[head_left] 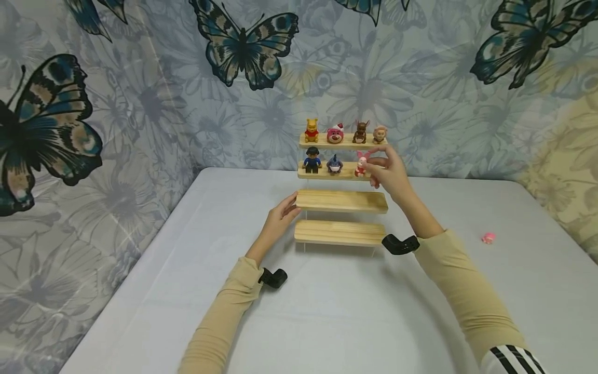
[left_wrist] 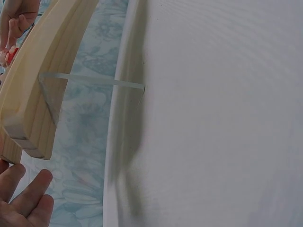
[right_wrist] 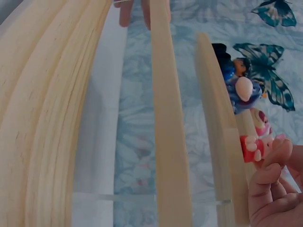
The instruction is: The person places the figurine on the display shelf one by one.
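Note:
My right hand pinches a small pink pig figurine in red between thumb and fingers, at the right end of the second shelf from the top. In the right wrist view the pig figurine is right at that shelf's edge. To its left stand a blue donkey figurine and a black-haired figure in blue. My left hand has its fingers fairly straight, fingertips at the left end of the third shelf.
The top shelf carries a yellow bear, a pink bear, a brown kangaroo and a tan figurine. The bottom shelf is bare wood on clear supports. Another pink figurine lies on the white table.

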`<state>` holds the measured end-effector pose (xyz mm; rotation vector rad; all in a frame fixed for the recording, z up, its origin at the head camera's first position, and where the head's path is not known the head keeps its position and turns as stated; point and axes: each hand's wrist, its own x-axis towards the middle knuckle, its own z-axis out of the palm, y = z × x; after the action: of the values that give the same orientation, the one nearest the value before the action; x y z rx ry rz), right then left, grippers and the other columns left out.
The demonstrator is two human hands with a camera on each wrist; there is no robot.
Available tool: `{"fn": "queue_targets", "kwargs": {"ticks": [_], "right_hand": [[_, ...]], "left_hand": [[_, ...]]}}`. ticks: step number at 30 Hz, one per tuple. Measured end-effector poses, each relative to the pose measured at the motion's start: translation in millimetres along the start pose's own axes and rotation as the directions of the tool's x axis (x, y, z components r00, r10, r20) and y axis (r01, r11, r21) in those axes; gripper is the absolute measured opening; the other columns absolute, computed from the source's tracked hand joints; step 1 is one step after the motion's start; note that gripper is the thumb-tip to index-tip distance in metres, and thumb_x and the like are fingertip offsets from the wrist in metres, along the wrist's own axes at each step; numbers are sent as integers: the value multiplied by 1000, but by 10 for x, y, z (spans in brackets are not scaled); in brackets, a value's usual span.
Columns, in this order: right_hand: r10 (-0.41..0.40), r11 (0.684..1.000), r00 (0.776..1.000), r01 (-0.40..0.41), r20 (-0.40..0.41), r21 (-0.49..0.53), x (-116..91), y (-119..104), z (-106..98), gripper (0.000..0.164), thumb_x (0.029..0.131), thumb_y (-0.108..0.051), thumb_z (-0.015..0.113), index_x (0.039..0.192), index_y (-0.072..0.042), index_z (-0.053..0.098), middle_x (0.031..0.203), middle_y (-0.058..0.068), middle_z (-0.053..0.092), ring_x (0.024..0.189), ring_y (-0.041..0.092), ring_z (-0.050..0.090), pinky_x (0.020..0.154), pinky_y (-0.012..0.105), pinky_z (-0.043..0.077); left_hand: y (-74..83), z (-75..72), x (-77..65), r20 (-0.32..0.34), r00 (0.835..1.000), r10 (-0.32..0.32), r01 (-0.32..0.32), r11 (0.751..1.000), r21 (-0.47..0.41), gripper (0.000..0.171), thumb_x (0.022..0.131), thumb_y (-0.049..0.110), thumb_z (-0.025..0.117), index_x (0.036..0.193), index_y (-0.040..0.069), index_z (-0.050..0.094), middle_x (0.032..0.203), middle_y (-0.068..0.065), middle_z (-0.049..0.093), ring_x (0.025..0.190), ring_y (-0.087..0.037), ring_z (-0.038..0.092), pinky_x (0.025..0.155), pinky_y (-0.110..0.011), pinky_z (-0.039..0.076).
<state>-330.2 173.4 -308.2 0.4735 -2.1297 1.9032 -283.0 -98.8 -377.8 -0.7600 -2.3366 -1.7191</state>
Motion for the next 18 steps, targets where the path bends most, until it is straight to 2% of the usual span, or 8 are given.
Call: {"fn": "queue_targets", "kwargs": {"ticks": [7, 18], "right_hand": [[-23, 999, 998, 25, -57, 35, 13, 33, 41, 27, 87, -3, 58, 110, -6, 45, 81, 4, 63, 35, 9, 43, 31, 19, 35], [16, 1000, 997, -15, -73, 13, 19, 67, 63, 35, 87, -9, 60, 116, -4, 42, 86, 3, 62, 35, 9, 44, 31, 20, 36]], "left_hand": [[-28, 20, 11, 0, 1000, 3, -3, 1000, -15, 47, 92, 6, 50, 132, -12, 32, 133, -25, 35, 113, -35, 45, 92, -29, 40], [-31, 25, 8, 0, 1000, -12, 12, 1000, -21, 48, 92, 6, 50, 133, -10, 32, 133, -24, 36, 113, -34, 45, 92, -28, 40]]}}
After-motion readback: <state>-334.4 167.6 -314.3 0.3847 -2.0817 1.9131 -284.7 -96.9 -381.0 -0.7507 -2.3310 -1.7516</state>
